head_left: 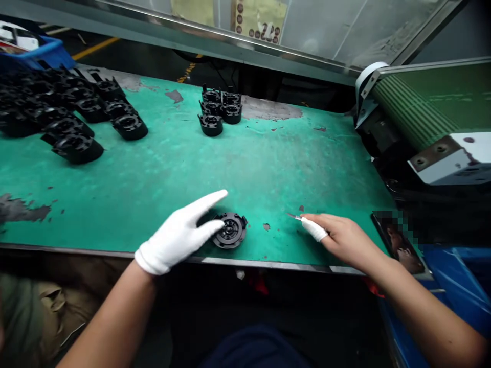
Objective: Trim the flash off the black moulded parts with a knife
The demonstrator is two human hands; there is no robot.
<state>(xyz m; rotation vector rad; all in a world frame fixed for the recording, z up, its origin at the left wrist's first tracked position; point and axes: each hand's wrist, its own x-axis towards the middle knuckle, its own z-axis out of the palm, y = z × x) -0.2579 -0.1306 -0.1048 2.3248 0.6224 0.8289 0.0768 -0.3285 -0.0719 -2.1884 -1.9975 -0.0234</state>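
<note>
Round part: plastic, slight sheen. Glove: matt cloth. Knife blade: metal. Tabletop: smooth, faintly glossy, rough where flaked.

Counting two hands here: the left hand is wearing one white glove, and the right hand is wearing one white thumb cover and holding one small blade. One round black plastic part is sitting by the left. Five black cylindrical housings are standing in the middle group; the cluster on the left is showing at least six more, but they're overlapping too much for me to get an exact number. Also showing: one conveyor, one dark-screened device, one blue crate, two yellowish sheets and one green-topped workbench.
</note>
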